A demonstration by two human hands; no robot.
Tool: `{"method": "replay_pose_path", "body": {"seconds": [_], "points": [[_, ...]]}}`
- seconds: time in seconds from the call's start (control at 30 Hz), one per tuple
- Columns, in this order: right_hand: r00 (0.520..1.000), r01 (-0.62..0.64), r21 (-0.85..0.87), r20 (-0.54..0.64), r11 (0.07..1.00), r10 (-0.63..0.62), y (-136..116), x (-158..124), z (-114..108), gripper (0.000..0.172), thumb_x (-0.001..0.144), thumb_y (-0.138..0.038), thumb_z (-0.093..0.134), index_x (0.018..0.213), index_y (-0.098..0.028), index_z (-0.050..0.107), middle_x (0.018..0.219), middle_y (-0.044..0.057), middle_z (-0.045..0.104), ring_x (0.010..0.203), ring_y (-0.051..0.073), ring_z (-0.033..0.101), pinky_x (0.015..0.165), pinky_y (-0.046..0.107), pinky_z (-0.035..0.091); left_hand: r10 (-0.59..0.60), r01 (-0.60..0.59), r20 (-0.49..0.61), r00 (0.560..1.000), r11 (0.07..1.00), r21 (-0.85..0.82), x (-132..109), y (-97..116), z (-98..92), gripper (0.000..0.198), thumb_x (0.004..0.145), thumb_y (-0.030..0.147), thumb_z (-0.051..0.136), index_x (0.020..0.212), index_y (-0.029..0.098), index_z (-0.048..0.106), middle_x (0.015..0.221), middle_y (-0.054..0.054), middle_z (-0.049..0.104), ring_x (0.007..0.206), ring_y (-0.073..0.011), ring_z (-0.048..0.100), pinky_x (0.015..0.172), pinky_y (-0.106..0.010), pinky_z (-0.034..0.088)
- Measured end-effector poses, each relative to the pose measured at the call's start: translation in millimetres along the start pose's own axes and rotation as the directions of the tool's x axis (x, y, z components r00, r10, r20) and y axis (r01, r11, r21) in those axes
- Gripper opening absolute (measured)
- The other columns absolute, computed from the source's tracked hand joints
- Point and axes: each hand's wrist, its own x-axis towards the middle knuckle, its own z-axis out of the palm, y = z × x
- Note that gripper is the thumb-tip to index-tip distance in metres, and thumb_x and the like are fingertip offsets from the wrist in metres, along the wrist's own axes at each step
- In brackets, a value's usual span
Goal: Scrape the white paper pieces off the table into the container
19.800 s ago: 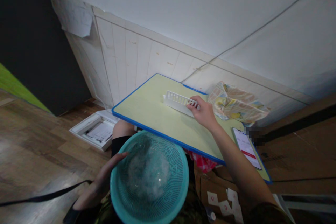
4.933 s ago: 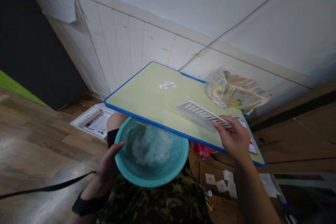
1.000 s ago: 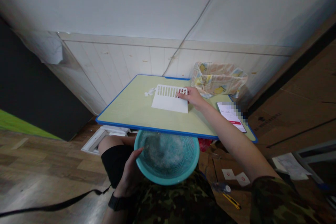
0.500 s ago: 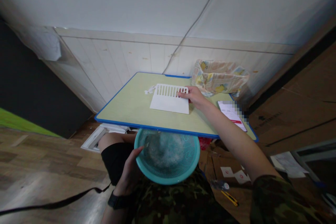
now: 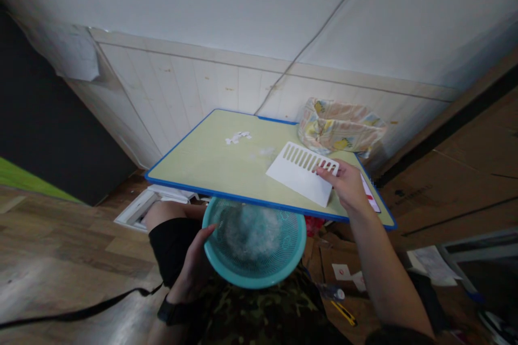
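Observation:
My right hand grips a white slotted plastic scraper by its right end, holding it near the front right edge of the yellow-green table with a blue rim. A small heap of white scraps lies farther back on the table. My left hand is closed on the left rim of a teal mesh basket on my lap, just under the table's front edge. The basket holds a pale fluffy heap.
A patterned cloth bag sits at the table's back right. A phone lies partly hidden behind my right hand. On the floor are a white tray, cardboard with paper scraps and a yellow cutter.
My right hand has drawn the scraper from beside the white scraps toward the table's front right edge. The scraps stay behind. My left hand still holds the basket.

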Motion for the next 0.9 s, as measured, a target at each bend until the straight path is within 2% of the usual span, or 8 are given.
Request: {"method": "replay_pose_path", "body": {"seconds": [0.13, 0.27, 0.37, 0.53, 0.77, 0.9], "points": [[0.997, -0.038, 0.032, 0.062, 0.999, 0.035, -2.9, -6.6, -1.3, 0.036, 0.067, -0.048, 0.085, 0.086, -0.021, 0.073, 0.084, 0.006, 0.075, 0.073, 0.023, 0.067, 0.064, 0.034, 0.052, 0.051, -0.051, -0.019, 0.999, 0.998, -0.033, -3.3, 0.2, 0.8, 0.024, 0.081, 0.027, 0.074, 0.102, 0.019, 0.082, 0.094, -0.008, 0.084, 0.121, -0.0370, 0.065, 0.110, -0.044, 0.047], [0.994, -0.049, 0.039, 0.103, 0.998, 0.044, -8.6, -7.4, -1.6, 0.037, 0.066, -0.048, 0.085, 0.088, -0.021, 0.074, 0.086, 0.006, 0.076, 0.074, 0.023, 0.069, 0.066, 0.035, 0.053, 0.027, -0.028, -0.016, 1.000, 0.998, -0.060, -5.9, 1.0, 4.0, 0.026, 0.080, 0.027, 0.073, 0.104, 0.021, 0.082, 0.094, -0.007, 0.084, 0.120, -0.0381, 0.065, 0.110, -0.046, 0.047], [0.989, -0.072, 0.061, 0.135, 0.996, 0.063, -9.4, -5.2, -2.5, 0.036, 0.065, -0.047, 0.086, 0.087, -0.022, 0.074, 0.085, 0.006, 0.076, 0.074, 0.023, 0.069, 0.066, 0.035, 0.054, 0.018, -0.018, -0.002, 1.000, 0.998, -0.063, -5.1, 2.1, 5.0, 0.024, 0.082, 0.026, 0.071, 0.103, 0.020, 0.082, 0.089, -0.006, 0.084, 0.116, -0.0374, 0.068, 0.108, -0.047, 0.048], [0.991, -0.082, 0.079, 0.109, 0.994, 0.073, -5.3, -5.5, -3.4, 0.034, 0.064, -0.044, 0.088, 0.085, -0.022, 0.074, 0.083, 0.005, 0.076, 0.071, 0.022, 0.067, 0.065, 0.034, 0.052, -0.003, 0.002, -0.020, 1.000, 0.998, -0.068, -1.6, 4.3, 3.3, 0.022, 0.086, 0.022, 0.065, 0.096, 0.015, 0.083, 0.075, -0.009, 0.083, 0.112, -0.0371, 0.071, 0.106, -0.047, 0.050], [0.974, -0.099, 0.088, 0.215, 0.991, 0.078, -10.0, -10.4, 1.5, 0.031, 0.066, -0.043, 0.087, 0.085, -0.022, 0.074, 0.082, 0.005, 0.074, 0.069, 0.021, 0.065, 0.063, 0.033, 0.050, -0.022, 0.024, 0.030, 0.999, 0.998, -0.064, 1.3, 5.6, -3.8, 0.026, 0.084, 0.024, 0.069, 0.104, 0.015, 0.081, 0.097, -0.009, 0.083, 0.112, -0.0371, 0.071, 0.104, -0.045, 0.052], [0.956, -0.150, 0.104, 0.268, 0.983, 0.117, -15.3, -13.2, 5.3, 0.029, 0.067, -0.041, 0.087, 0.084, -0.022, 0.074, 0.079, 0.004, 0.073, 0.067, 0.020, 0.064, 0.059, 0.032, 0.048, -0.026, 0.030, 0.055, 0.998, 0.998, -0.062, 0.9, 6.0, -5.8, 0.030, 0.083, 0.026, 0.071, 0.111, 0.016, 0.079, 0.099, -0.009, 0.083, 0.110, -0.0368, 0.071, 0.104, -0.045, 0.051]]}}
